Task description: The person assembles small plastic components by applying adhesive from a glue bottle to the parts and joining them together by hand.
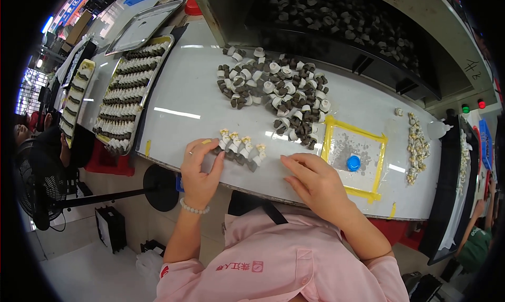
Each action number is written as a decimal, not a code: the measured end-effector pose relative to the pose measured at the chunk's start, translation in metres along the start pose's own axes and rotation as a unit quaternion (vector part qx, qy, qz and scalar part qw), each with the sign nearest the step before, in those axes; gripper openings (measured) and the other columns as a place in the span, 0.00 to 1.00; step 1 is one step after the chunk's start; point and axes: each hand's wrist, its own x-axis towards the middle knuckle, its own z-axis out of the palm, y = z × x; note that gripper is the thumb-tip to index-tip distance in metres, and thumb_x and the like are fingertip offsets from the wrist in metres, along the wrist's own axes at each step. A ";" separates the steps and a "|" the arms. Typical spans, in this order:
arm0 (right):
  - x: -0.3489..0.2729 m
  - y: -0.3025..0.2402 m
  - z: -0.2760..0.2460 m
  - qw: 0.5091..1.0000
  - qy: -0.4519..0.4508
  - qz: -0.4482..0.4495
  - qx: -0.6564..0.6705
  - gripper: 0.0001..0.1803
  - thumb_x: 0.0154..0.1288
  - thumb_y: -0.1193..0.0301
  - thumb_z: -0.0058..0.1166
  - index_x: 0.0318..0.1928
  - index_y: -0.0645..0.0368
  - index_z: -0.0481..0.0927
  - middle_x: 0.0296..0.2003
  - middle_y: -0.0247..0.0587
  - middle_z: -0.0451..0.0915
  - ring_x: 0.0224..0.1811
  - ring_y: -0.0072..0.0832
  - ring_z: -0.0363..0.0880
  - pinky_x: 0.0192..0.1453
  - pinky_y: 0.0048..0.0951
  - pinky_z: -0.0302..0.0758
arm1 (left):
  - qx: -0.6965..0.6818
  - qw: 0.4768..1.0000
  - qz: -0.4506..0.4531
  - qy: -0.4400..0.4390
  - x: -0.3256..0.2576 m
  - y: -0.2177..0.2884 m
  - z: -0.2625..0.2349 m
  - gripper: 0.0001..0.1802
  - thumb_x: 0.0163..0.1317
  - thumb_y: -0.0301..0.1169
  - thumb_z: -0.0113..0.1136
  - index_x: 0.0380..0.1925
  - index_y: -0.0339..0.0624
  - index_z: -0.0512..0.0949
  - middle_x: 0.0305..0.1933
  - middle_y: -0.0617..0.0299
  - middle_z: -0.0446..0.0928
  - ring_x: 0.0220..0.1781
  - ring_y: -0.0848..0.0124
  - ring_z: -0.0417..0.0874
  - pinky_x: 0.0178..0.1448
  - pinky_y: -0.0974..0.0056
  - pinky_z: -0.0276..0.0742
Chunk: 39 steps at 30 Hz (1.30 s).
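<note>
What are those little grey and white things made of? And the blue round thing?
The small parts by the left hand look like dull dark grey cores, perhaps ferrite, with matte white plastic ends. The blue cap looks like smooth plastic, going by its even bright colour.

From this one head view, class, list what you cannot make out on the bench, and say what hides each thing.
1. Left hand: its fingertips cover the end of the short row of small parts, so its grip there is unclear.
2. Right hand: whether it holds a part is hidden under the palm.
3. Dark bin: its contents are too shadowed to tell apart.
4. Filled tray: parts too small and bent by the fisheye rim.
</note>
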 end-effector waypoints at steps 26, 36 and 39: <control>0.036 -0.004 0.036 0.999 0.010 -0.029 -0.032 0.13 0.50 0.79 0.62 0.39 0.64 0.82 0.42 0.49 0.81 0.43 0.43 0.79 0.47 0.38 0.77 | 0.037 0.991 0.084 -0.097 0.006 0.022 0.015 0.33 0.40 0.33 0.74 0.47 0.37 0.70 0.51 0.46 0.67 0.55 0.46 0.67 0.60 0.50 0.67; 0.032 -0.012 0.037 1.000 0.004 0.014 -0.010 0.15 0.54 0.79 0.60 0.44 0.63 0.81 0.43 0.50 0.80 0.44 0.45 0.80 0.48 0.37 0.77 | 0.058 0.989 0.097 -0.093 0.004 0.029 0.017 0.27 0.40 0.33 0.71 0.43 0.39 0.72 0.48 0.44 0.66 0.53 0.45 0.67 0.57 0.49 0.69; 0.029 -0.016 0.036 0.999 0.001 0.031 0.021 0.19 0.54 0.79 0.60 0.49 0.63 0.79 0.45 0.52 0.79 0.45 0.46 0.80 0.48 0.38 0.77 | 0.066 0.989 0.083 -0.098 0.005 0.030 0.020 0.26 0.39 0.32 0.69 0.42 0.40 0.72 0.47 0.43 0.65 0.53 0.44 0.67 0.56 0.49 0.69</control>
